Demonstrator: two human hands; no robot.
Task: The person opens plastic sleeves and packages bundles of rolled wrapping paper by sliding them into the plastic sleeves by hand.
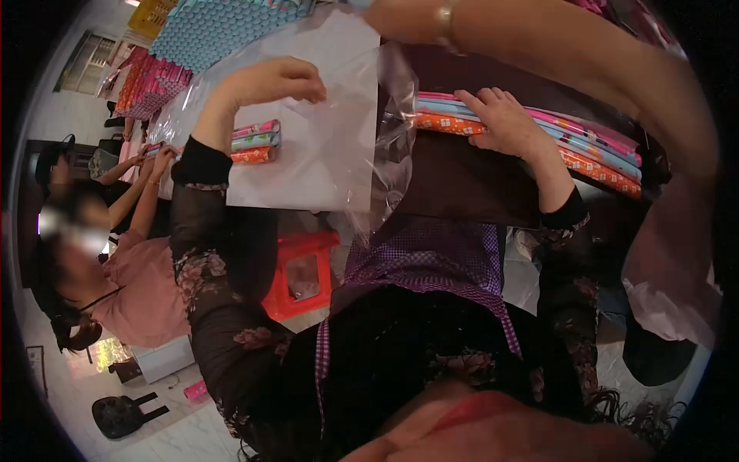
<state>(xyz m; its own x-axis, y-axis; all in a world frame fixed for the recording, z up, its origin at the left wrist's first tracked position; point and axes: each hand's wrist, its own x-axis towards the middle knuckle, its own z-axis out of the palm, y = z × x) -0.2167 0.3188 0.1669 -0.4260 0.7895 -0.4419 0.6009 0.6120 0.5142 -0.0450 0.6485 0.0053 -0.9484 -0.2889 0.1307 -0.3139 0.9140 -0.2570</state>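
Note:
My right hand (pixel 504 122) lies across a bundle of wrapping paper rolls (pixel 596 158) in pink, light blue and orange, fingers on the far side and thumb on the near side. My left hand (pixel 273 81) is raised over a white sheet and clear plastic film (pixel 394 146), its fingers bent and pressed together. Whether film is pinched in them is hidden. Below my left wrist, the ends of more wrapping paper rolls (pixel 254 143) show, pink, green and orange; my forearm covers their middle.
Another person's arm (pixel 554 38) with a bracelet reaches across the upper right. At left, a co-worker's hands (pixel 159 158) touch rolls. Stacked blue rolls (pixel 223 35) and pink-orange rolls (pixel 150 86) stand at the back left. A red stool (pixel 329 266) is below the table edge.

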